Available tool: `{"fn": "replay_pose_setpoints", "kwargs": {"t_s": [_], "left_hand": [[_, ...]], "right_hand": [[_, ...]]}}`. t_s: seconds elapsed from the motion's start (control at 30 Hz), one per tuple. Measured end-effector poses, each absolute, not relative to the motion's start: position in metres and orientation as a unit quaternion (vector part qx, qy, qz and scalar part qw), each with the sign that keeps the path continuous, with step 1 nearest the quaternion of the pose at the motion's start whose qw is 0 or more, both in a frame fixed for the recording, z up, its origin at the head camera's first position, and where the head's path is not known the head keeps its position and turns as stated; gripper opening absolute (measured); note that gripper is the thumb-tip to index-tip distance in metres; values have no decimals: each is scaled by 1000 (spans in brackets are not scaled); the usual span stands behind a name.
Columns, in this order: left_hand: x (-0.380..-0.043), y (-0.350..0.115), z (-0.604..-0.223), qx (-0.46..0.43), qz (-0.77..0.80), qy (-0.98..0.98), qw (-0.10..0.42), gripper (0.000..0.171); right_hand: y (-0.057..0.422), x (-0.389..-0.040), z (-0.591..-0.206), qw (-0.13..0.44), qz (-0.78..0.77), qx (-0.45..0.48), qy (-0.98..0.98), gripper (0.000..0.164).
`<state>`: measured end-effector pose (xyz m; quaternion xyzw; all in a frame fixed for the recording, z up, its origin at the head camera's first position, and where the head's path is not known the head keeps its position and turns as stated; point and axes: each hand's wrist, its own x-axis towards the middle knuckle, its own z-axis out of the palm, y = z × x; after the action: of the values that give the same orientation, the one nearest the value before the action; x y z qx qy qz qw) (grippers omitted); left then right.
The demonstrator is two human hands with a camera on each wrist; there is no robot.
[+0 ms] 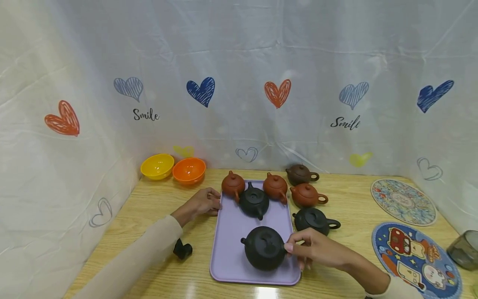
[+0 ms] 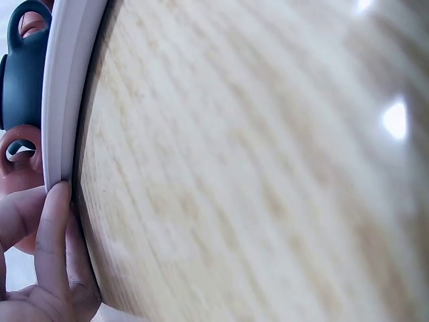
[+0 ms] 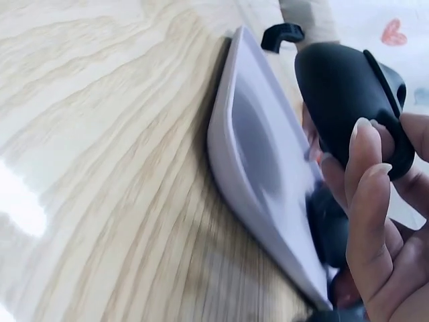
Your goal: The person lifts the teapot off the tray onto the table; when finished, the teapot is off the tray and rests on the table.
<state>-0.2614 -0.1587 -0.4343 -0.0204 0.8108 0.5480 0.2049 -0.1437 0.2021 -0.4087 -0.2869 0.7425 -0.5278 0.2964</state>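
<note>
My right hand pinches the loop handle of a black teapot, also seen in the right wrist view. It hangs over the near part of a lilac tray, its spout pointing left. My left hand holds the tray's left rim, with fingers against it in the left wrist view. At the tray's far end stand two reddish-brown clay teapots and, between them, another black teapot.
Right of the tray stand a dark brown teapot, a reddish-brown one and a black one. Yellow and orange bowls sit back left. Two round mats and a grey cup lie to the right.
</note>
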Motion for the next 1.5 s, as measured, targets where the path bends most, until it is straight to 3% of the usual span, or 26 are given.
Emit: {"fn": "replay_pose_setpoints", "kwargs": {"t_s": [1.0,1.5], "left_hand": [[-261,-157,-435,-33,551,809,202,38],[-260,-156,-435,-22,559,806,194,38]], "right_hand": [[317,-129,-434,353,-569,-325,667,30],[335,-133,-443,400,-576,-316,638,30]]}}
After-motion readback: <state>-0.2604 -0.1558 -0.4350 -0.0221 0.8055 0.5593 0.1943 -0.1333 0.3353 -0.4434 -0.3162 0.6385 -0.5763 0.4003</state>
